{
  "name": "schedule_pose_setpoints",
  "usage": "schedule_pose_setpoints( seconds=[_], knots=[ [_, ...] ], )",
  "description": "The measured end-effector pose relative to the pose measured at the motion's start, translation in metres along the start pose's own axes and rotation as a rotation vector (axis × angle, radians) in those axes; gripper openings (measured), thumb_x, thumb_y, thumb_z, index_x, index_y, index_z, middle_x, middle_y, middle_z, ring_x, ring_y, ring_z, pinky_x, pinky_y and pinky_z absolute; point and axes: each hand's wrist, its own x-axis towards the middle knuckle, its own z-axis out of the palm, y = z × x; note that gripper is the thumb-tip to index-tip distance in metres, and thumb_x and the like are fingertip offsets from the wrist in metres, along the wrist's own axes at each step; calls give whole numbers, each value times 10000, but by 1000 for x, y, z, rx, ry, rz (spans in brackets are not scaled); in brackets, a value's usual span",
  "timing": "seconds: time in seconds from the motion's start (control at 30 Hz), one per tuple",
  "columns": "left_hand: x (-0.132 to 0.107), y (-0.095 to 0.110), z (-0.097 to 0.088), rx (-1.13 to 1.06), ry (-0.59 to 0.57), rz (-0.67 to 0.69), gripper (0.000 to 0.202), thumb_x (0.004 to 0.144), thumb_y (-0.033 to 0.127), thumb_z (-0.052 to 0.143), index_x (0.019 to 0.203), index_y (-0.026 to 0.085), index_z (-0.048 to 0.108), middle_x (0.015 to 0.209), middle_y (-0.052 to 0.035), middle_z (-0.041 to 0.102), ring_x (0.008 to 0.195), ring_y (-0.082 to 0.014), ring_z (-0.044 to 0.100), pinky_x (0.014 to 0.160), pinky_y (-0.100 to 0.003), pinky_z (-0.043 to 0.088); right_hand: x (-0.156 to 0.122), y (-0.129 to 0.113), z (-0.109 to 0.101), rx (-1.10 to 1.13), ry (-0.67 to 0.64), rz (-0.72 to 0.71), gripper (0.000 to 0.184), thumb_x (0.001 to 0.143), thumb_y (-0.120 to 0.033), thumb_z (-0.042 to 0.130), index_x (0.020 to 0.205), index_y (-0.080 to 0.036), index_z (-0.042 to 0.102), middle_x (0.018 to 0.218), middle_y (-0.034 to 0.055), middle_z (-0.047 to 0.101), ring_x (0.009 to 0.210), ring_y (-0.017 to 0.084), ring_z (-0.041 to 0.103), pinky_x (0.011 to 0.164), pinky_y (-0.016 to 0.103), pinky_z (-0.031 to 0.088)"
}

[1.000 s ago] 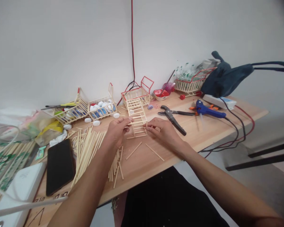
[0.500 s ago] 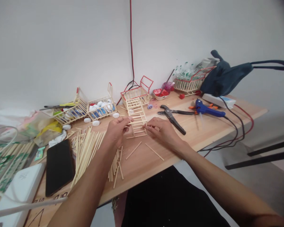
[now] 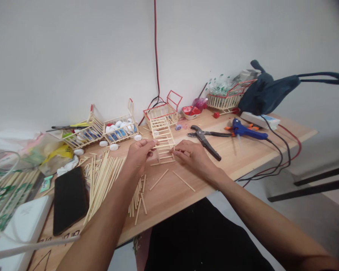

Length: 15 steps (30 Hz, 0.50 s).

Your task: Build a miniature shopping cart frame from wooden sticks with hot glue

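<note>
In the middle of the table a ladder-like frame of thin wooden sticks [image 3: 165, 140] leans with its far end against a small stick cart with red trim [image 3: 173, 118]. My left hand [image 3: 140, 153] pinches the frame's left side between thumb and fingers. On the opposite side, my right hand [image 3: 190, 153] is closed with its fingertips on the right rail. Two loose sticks [image 3: 159, 179] lie in front of the frame. A bundle of wooden sticks [image 3: 106, 180] is spread beside and beneath my left forearm, which hides part of it.
Pliers [image 3: 205, 141] and a blue glue gun [image 3: 247, 130] with a cable lie on the right. Behind stand a dish of red paint [image 3: 190, 112] and more stick carts [image 3: 120, 131]. A phone [image 3: 70, 201] and white box [image 3: 25, 226] lie left. The table edge [image 3: 158, 224] runs in front.
Both hands keep the same grip on the stick frame. The whole view has shifted very slightly; nothing else has visibly moved.
</note>
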Motion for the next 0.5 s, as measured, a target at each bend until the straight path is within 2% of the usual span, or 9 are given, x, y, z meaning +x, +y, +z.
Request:
schedule_pose_setpoints(
  seconds=[0.23,0.37,0.43,0.5],
  knots=[
    [2,-1,0,19,10,-4,303,511,354,806,629,106,679,684,-33,609,595,-80,448,520,-211,308,-1,1,2,-23,-4,-14,200,913,-280,547,812,-197,699,804,45,666,784,165,582,724,302,449],
    [2,-2,-1,30,-2,8,297,536,356,798,645,104,684,689,-33,609,598,-81,443,527,-212,313,-4,2,-1,-100,6,15,136,881,-277,595,955,-199,678,841,45,659,790,176,586,729,318,468],
    [2,-2,-1,34,-10,9,293,548,356,795,645,104,683,688,-32,607,598,-80,439,530,-212,313,-6,2,-4,-166,64,29,246,855,-295,632,1079,-195,639,942,67,654,838,194,595,764,346,484],
    [2,-2,-2,36,-11,8,293,553,359,795,643,105,681,682,-27,600,594,-78,435,533,-213,315,-8,0,-8,-223,142,0,362,848,-306,641,1190,-199,591,1091,101,627,979,229,589,852,387,486]
  ],
)
